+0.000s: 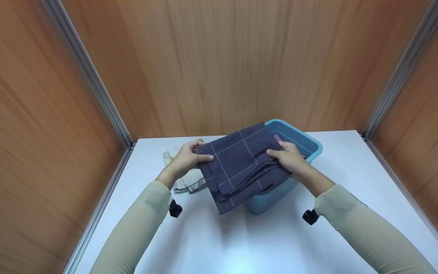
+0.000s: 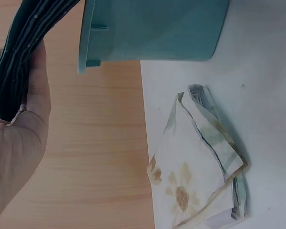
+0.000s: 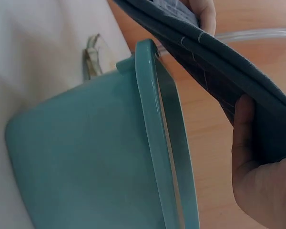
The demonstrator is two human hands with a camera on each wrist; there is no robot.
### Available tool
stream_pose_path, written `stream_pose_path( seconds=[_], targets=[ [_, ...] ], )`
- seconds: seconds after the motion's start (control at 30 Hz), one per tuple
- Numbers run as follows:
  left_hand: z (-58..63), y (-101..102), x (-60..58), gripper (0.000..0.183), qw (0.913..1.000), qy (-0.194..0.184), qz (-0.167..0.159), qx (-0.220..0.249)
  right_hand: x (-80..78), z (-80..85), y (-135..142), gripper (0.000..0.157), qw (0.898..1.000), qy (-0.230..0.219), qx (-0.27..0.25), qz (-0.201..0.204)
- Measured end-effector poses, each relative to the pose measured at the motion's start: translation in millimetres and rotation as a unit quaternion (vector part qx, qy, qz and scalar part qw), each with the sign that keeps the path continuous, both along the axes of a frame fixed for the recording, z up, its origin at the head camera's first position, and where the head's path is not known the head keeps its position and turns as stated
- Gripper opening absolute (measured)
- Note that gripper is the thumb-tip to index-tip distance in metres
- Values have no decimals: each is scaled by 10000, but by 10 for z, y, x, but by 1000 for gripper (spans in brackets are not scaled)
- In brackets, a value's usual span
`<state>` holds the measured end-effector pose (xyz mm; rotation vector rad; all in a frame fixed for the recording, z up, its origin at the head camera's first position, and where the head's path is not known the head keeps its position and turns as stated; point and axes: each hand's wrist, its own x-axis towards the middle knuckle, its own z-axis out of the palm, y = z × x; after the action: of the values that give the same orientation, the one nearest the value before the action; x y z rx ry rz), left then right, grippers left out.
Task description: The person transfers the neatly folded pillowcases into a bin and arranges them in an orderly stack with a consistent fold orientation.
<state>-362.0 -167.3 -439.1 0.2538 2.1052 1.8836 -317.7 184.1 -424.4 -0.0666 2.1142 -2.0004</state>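
Note:
A folded dark navy cloth (image 1: 238,160) with thin white check lines is held up by both hands, partly over a blue plastic bin. My left hand (image 1: 188,158) grips its left edge, thumb on top and fingers beneath. At the opposite edge my right hand (image 1: 289,158) pinches it the same way. The left wrist view shows the cloth's stacked layers (image 2: 21,52) between thumb and fingers. In the right wrist view the cloth (image 3: 229,71) hangs above the bin's rim (image 3: 152,129), and the right thumb (image 3: 243,129) presses against it.
The blue bin (image 1: 314,150) stands on the white table (image 1: 340,167), with some reddish fabric (image 1: 278,137) inside. Left of it lies a folded white cloth (image 2: 181,186) with a brown flower print. Wood-grain panels (image 1: 234,68) enclose the back and both sides.

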Motion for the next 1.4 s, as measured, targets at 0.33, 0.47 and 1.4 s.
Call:
stream_pose_path(
  seconds=[0.33, 0.47, 1.4],
  targets=[
    [72, 123, -9, 34, 9994, 86, 238, -256, -63, 25, 254, 40, 9968, 226, 712, 295],
    [108, 171, -1, 32, 9992, 122, 231, -303, -86, 42, 351, 48, 9960, 130, 847, 265],
    [285, 625, -185, 36, 9974, 45, 683, -215, -363, 241, 800, 39, 9930, -204, 1122, -312]
  ],
)
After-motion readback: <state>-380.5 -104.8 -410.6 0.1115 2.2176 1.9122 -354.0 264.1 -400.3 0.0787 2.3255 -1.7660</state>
